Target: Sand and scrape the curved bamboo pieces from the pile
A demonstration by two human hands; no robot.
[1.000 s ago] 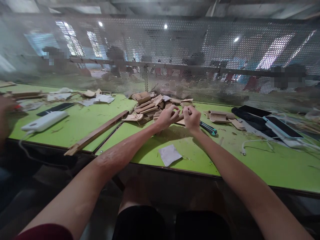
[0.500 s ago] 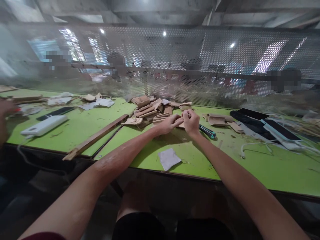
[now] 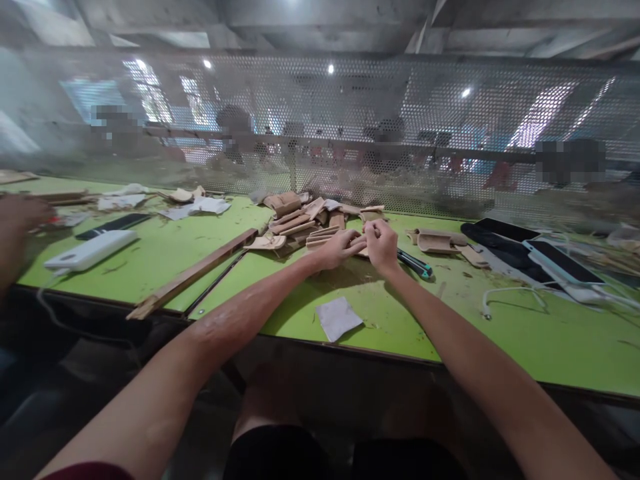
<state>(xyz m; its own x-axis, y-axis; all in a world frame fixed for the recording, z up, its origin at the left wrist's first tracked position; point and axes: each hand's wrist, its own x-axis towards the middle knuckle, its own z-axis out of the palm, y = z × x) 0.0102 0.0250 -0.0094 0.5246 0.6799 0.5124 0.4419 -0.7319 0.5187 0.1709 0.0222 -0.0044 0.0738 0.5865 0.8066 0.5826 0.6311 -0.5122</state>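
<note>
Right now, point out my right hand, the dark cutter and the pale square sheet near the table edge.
Right hand (image 3: 383, 249): head view, middle of the hand.
Dark cutter (image 3: 415, 264): head view, middle of its body.
Pale square sheet (image 3: 339, 319): head view, middle of its upper face.

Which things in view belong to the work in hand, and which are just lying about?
Likely in the work:
Left hand and right hand, close together; what they grip is unclear
Heap of curved wooden pieces by the left hand
Utility knife beside the right hand

Apparently just lying about:
White square sheet
Pale-edged phone, right
White power bank, left
</note>
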